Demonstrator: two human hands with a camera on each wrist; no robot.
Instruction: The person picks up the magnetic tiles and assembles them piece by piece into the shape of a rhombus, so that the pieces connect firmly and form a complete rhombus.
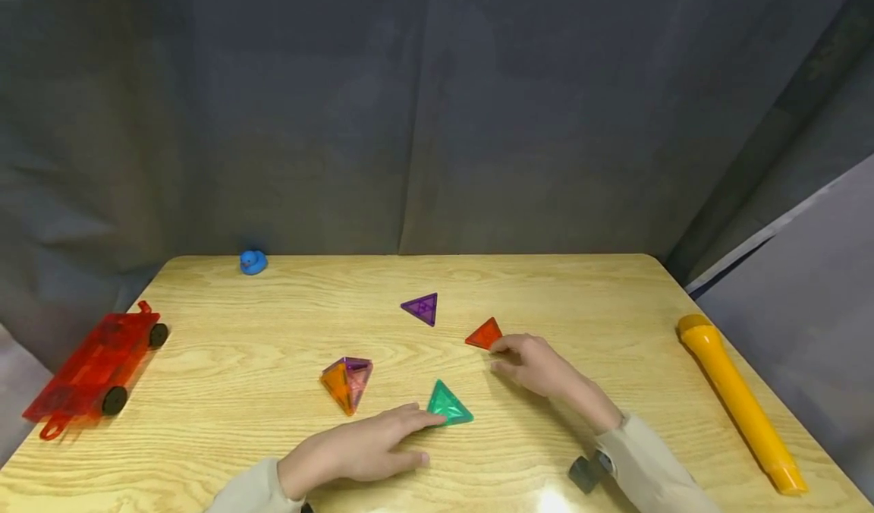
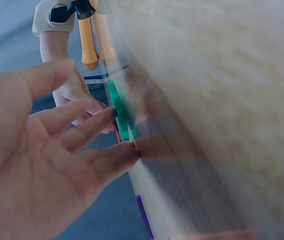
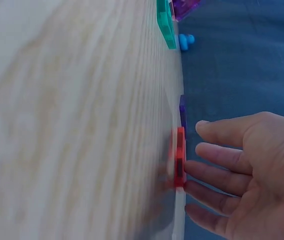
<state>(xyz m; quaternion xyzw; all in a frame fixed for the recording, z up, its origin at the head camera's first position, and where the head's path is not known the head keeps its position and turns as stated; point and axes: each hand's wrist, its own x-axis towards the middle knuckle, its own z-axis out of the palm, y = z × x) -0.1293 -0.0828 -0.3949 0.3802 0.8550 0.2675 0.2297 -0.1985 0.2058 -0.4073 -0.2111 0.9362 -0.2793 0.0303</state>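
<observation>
A green translucent triangular tile (image 1: 447, 403) lies flat on the table, the outstretched fingers of my left hand (image 1: 365, 446) resting at its near left edge. My right hand (image 1: 536, 366) is at a red triangular tile (image 1: 483, 334); its fingertips touch or nearly touch the tile's near right corner. In the right wrist view the fingers reach loosely toward the red tile (image 3: 180, 160) without curling round it. Farther back lies a purple triangular tile (image 1: 423, 308). Left of the green tile stands a small joined shape of orange, pink and purple tiles (image 1: 347, 384).
A red toy cart (image 1: 102, 361) with black wheels sits at the table's left edge. Near the back left corner is a blue rubber duck (image 1: 253, 262). A yellow tube-like stick (image 1: 740, 407) lies along the right edge. Dark curtains (image 1: 423, 118) hang behind the table.
</observation>
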